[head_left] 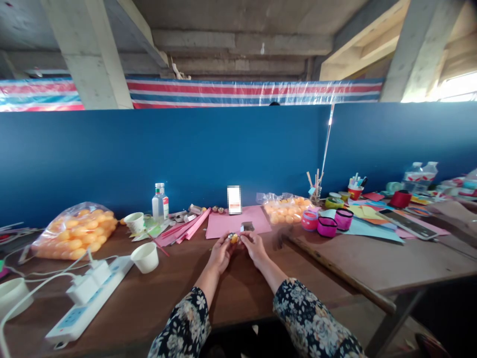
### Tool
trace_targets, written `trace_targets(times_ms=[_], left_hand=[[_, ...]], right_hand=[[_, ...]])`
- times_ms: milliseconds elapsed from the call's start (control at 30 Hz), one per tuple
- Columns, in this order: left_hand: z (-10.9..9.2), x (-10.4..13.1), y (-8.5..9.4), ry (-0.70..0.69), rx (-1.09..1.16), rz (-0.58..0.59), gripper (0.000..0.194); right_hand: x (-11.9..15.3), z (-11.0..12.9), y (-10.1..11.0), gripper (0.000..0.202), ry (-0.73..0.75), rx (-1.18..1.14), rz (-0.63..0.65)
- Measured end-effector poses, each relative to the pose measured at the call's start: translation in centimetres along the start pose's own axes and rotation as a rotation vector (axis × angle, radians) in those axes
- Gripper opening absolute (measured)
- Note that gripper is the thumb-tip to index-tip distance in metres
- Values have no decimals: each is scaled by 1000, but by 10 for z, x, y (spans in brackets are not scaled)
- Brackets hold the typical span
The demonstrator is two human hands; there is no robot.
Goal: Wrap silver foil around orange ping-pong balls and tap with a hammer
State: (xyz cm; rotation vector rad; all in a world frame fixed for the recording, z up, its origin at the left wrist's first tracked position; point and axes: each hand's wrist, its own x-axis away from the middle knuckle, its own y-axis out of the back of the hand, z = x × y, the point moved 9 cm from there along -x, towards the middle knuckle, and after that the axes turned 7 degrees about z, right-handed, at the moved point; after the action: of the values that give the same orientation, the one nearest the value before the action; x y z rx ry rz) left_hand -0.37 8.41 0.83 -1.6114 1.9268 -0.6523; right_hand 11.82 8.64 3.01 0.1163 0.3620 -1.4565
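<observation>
Tiny silver-and-yellow thing (233, 238) sits btwn both hands, just my side of the pink sheet (219, 224). L hand (221, 252) has it pinched, so that's the nearer one afaict. R hand (255, 249) fingertips curl in just right of it; from here idk if they're gripping. Long axis? Too small tbh.

Daylight glares from a washed-out opening (460, 89) at upper right, leaving the concrete ceiling (238, 17) dimmer. White reflections streak the shiny striped sheeting (223, 92). Deep shadow lies beneath the brown table (179, 288). Wide-angle distortion leans the pillars (97, 64) outward; pixelation masks an upright white rectangle (234, 200). Fine detail looks soft.
</observation>
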Motion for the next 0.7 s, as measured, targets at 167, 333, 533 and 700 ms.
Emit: trace_targets(times_ms=[167,333,533,700], left_hand=[[2,0,0,10,22,18,30],[-1,0,1,-32,17,1,32],[1,-1,3,-18,8,0,33],[4,-2,1,18,10,34,38]], right_hand=[[1,-3,-3,26,-30,-20,25],[1,-7,-7,24,-61,-1,51],[1,-6,-6,23,-47,63,52],[2,0,-7,22,-11,69,65]])
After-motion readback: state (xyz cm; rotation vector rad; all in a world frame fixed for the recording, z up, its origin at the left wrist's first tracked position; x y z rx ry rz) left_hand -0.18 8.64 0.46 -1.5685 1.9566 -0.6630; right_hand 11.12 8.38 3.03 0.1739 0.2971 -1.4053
